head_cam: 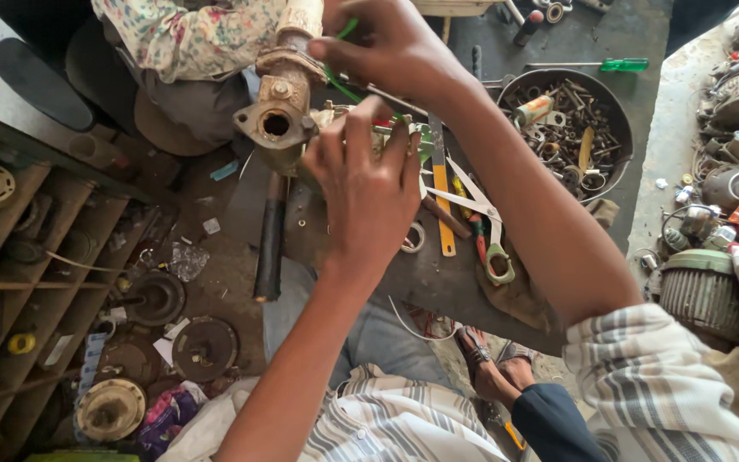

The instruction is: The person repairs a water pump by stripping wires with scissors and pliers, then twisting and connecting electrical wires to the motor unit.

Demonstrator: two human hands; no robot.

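Rusty pump casting [280,115] upright at the bench's [438,278] left edge, long axis vertical, just left of left hand [369,192], fingers curled on something hidden; right hand [391,47] nearer its top, pinching green wire [335,81]; bowl of bolts [568,128] farther right.

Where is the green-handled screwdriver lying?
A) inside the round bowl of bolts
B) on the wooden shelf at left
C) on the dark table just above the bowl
C: the green-handled screwdriver lies flat on the dark table, just beyond the rim of the round bowl of bolts.
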